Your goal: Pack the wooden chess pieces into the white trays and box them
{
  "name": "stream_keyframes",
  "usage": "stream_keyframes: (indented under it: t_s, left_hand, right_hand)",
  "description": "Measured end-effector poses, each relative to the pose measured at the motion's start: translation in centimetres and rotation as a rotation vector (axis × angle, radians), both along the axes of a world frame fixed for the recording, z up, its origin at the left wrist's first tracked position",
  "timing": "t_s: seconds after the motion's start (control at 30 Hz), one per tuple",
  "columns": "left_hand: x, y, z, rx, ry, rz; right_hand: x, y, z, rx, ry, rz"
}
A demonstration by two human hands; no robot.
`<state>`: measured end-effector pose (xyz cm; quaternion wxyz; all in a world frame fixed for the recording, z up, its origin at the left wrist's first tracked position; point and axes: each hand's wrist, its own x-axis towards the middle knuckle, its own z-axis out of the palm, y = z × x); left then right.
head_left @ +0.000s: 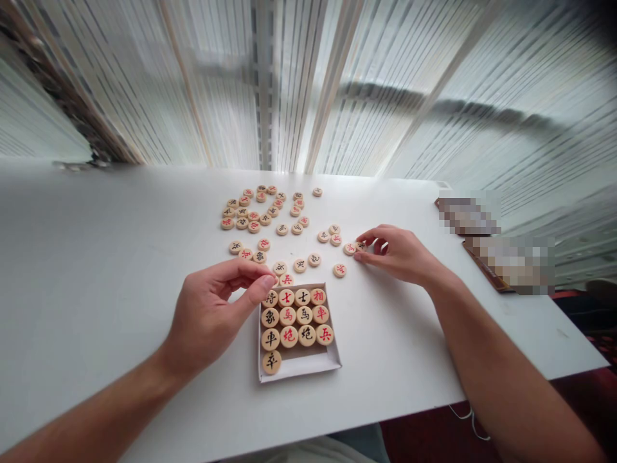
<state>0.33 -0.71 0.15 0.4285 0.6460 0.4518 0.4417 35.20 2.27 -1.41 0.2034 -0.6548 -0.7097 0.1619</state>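
Note:
Wooden Chinese chess pieces with red and black characters lie on the table and in a shallow white open box (299, 372). Inside the box the pieces form rows, with one black-marked piece (272, 362) alone in the front row at the left. My left hand (219, 308) is closed in a pinch at the box's far left corner. The edge of a piece (276, 281) shows at its fingertips, mostly hidden by them. To the right, my right hand (393, 254) has thumb and fingers closed on a black-marked piece (360, 247), beside a red-marked piece (349, 249).
Several loose pieces (254, 226) spread over the white table (120, 270) beyond the box. String curtains (308, 83) hang along the table's far edge. Two flat brown-edged items (486, 263) lie at the right, their faces blurred out. A white cable (475, 424) hangs below the front edge.

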Motion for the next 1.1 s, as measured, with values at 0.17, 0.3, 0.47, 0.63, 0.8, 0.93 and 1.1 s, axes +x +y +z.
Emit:
stream_keyframes:
  t_s: [0.17,0.3,0.47,0.63,0.8,0.93,1.1]
  left_hand:
    - [0.1,-0.2,0.2,0.006,-0.010,-0.006]
    - [0.3,-0.2,0.2,-0.016,-0.030,-0.030]
    - [0.3,-0.2,-0.2,-0.086,-0.076,-0.112]
    - [0.5,-0.5,0.3,-0.200,-0.195,-0.236]
    - [0.6,-0.9,1.0,-0.309,-0.328,-0.314]
    - [0.6,-0.8,0.8,-0.337,-0.345,-0.290]
    - [0.5,-0.9,0.6,-0.348,-0.343,-0.272]
  right_hand:
    - [0.3,0.1,0.1,0.055,0.046,-0.057]
    - [-0.4,-0.5,0.4,0.119,0.183,-0.095]
    - [-5.1,-2.7,1.7,0.112,0.548,0.103]
    - [-10.4,-4.6,3.7,0.137,0.554,0.420]
    - [-12.6,-4.9,4.1,0.198,0.542,0.509]
    - [-12.7,-5.0,3.2,0.221,0.570,0.534]
    - [-12.7,-5.5,2.2,0.056,0.889,0.422]
